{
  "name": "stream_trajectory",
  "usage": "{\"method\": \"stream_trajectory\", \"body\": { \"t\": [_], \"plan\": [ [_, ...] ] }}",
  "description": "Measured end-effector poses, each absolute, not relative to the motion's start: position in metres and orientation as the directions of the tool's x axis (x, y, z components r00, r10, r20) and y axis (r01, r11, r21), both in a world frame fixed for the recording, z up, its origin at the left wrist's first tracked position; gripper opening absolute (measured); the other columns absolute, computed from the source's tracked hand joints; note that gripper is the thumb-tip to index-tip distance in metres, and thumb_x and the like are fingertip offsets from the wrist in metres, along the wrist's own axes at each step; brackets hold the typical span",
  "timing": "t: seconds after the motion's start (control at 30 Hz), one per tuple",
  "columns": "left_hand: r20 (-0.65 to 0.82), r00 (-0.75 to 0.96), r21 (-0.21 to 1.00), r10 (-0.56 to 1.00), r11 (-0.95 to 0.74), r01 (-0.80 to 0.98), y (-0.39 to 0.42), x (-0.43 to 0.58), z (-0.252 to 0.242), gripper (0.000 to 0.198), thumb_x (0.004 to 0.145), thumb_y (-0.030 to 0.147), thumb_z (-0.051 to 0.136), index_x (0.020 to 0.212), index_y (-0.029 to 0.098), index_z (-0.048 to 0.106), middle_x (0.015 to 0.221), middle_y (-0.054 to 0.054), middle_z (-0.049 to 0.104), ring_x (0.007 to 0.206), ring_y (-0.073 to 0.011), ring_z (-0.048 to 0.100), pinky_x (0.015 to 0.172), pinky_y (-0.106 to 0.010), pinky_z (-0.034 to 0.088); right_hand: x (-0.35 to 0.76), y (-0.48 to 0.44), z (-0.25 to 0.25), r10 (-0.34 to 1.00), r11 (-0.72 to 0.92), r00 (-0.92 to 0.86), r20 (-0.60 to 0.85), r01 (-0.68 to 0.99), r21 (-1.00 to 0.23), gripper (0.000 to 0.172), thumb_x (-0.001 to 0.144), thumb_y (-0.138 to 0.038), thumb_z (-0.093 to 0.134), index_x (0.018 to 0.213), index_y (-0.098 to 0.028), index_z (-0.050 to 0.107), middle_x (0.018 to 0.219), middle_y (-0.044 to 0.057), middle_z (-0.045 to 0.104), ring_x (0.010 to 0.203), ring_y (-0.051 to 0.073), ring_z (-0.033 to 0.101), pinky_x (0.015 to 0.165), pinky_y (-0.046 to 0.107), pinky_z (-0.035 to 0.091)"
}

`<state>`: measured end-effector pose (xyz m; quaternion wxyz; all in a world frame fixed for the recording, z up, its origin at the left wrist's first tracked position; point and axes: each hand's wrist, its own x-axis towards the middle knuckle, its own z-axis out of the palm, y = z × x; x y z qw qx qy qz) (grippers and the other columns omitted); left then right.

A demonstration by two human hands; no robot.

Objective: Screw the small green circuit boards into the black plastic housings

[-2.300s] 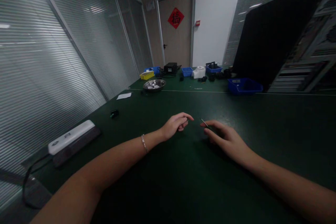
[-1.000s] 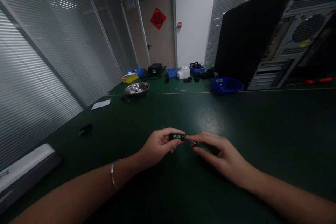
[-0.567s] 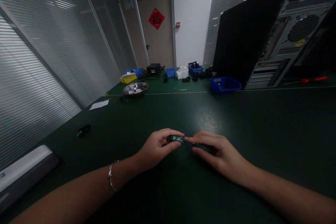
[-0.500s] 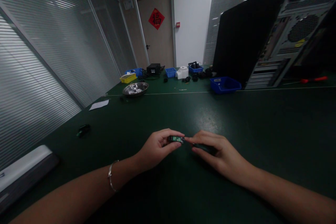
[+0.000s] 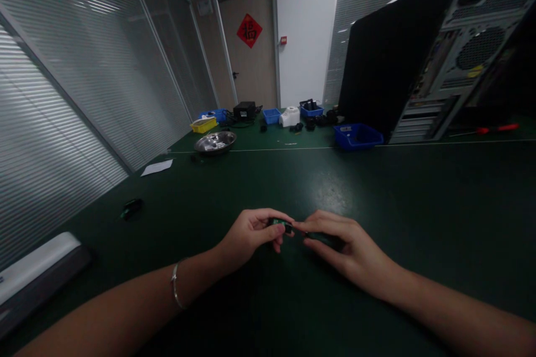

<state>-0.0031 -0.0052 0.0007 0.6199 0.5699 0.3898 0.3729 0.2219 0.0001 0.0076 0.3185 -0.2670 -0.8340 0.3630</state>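
My left hand (image 5: 252,233) pinches a small green circuit board (image 5: 280,222) with dark parts on it, between thumb and index finger. The thumb hides part of the board. At the board's right end, the index fingertip of my right hand (image 5: 341,237) touches or nearly touches it. The fingers of that hand are bent round, thumb close below the index finger. A dark thing seems to lie between them, too dim to name. Both hands are just above the dark green table (image 5: 268,301).
A small black-and-green piece (image 5: 132,208) lies to the left, near a white-and-grey device (image 5: 39,273). Farther off are a paper (image 5: 157,167), a metal bowl (image 5: 215,143), a blue tray (image 5: 358,138) and a computer case (image 5: 402,61) on the right.
My left hand has turned the circuit board a little, so less of its green face shows, and its lower fingers now show beneath. My right hand has shifted slightly left.
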Motion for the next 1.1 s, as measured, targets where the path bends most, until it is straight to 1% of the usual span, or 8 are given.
{"method": "stream_trajectory", "body": {
  "t": [0.13, 0.23, 0.37, 0.53, 0.6, 0.93, 1.1],
  "plan": [
    [-0.060, 0.421, 0.995, 0.905, 0.087, -0.045, -0.0054, -0.0028, -0.0001, 0.025, 0.081, 0.028, 0.066, 0.102, 0.014, 0.069, 0.089, -0.007, 0.069, 0.063, -0.0110, 0.058, 0.062, -0.027, 0.047, 0.2212, -0.0003, 0.0073, 0.680, 0.592, -0.647, 0.344, 0.208, -0.778, 0.033, 0.092, -0.018, 0.055, 0.123, -0.027, 0.061, 0.102, 0.006, 0.065, 0.094, 0.020, 0.061, 0.082, 0.034, 0.051],
    [-0.043, 0.399, 0.998, 0.916, 0.060, -0.029, -0.0055, -0.0024, 0.0005, 0.026, 0.081, 0.028, 0.066, 0.102, 0.014, 0.069, 0.087, -0.006, 0.067, 0.063, -0.0110, 0.057, 0.063, -0.028, 0.047, 0.2213, -0.0005, 0.0077, 0.681, 0.591, -0.648, 0.342, 0.210, -0.779, 0.033, 0.092, -0.018, 0.056, 0.123, -0.027, 0.061, 0.103, 0.006, 0.065, 0.094, 0.021, 0.061, 0.082, 0.035, 0.051],
    [-0.030, 0.349, 0.999, 0.937, 0.014, 0.047, -0.0075, -0.0015, 0.0044, 0.028, 0.080, 0.028, 0.067, 0.104, 0.014, 0.068, 0.082, -0.004, 0.065, 0.063, -0.0107, 0.056, 0.064, -0.027, 0.046, 0.2216, -0.0003, 0.0086, 0.680, 0.594, -0.651, 0.338, 0.218, -0.774, 0.034, 0.092, -0.016, 0.055, 0.123, -0.027, 0.061, 0.103, 0.006, 0.064, 0.094, 0.020, 0.061, 0.081, 0.034, 0.051],
    [0.037, 0.347, 0.989, 0.937, -0.084, 0.120, -0.0112, -0.0018, 0.0084, 0.028, 0.080, 0.025, 0.066, 0.107, 0.015, 0.067, 0.091, -0.005, 0.063, 0.068, -0.0110, 0.058, 0.065, -0.027, 0.048, 0.2221, 0.0000, 0.0074, 0.672, 0.595, -0.665, 0.325, 0.224, -0.772, 0.036, 0.092, -0.016, 0.054, 0.125, -0.028, 0.059, 0.105, 0.006, 0.063, 0.095, 0.019, 0.060, 0.082, 0.033, 0.051],
    [0.046, 0.354, 0.986, 0.934, -0.100, 0.135, -0.0116, -0.0020, 0.0085, 0.028, 0.081, 0.024, 0.066, 0.108, 0.015, 0.067, 0.092, -0.005, 0.062, 0.068, -0.0109, 0.058, 0.065, -0.026, 0.048, 0.2222, -0.0004, 0.0071, 0.670, 0.600, -0.666, 0.328, 0.226, -0.768, 0.036, 0.092, -0.016, 0.054, 0.125, -0.028, 0.059, 0.105, 0.006, 0.063, 0.094, 0.020, 0.060, 0.081, 0.034, 0.051],
    [-0.001, 0.370, 0.997, 0.929, -0.026, 0.067, -0.0114, -0.0022, 0.0077, 0.027, 0.080, 0.024, 0.067, 0.105, 0.014, 0.068, 0.087, -0.005, 0.067, 0.067, -0.0119, 0.059, 0.067, -0.028, 0.048, 0.2212, -0.0029, 0.0104, 0.664, 0.597, -0.663, 0.344, 0.194, -0.779, 0.035, 0.092, -0.016, 0.054, 0.124, -0.028, 0.060, 0.104, 0.007, 0.064, 0.094, 0.020, 0.060, 0.080, 0.033, 0.052],
    [-0.008, 0.385, 1.000, 0.923, 0.002, 0.016, -0.0117, -0.0018, 0.0066, 0.027, 0.079, 0.024, 0.068, 0.104, 0.013, 0.068, 0.079, -0.003, 0.066, 0.066, -0.0120, 0.060, 0.067, -0.028, 0.048, 0.2209, -0.0048, 0.0116, 0.666, 0.588, -0.659, 0.349, 0.175, -0.790, 0.034, 0.091, -0.014, 0.055, 0.122, -0.027, 0.062, 0.103, 0.006, 0.063, 0.093, 0.019, 0.061, 0.079, 0.032, 0.051]
  ]
}}
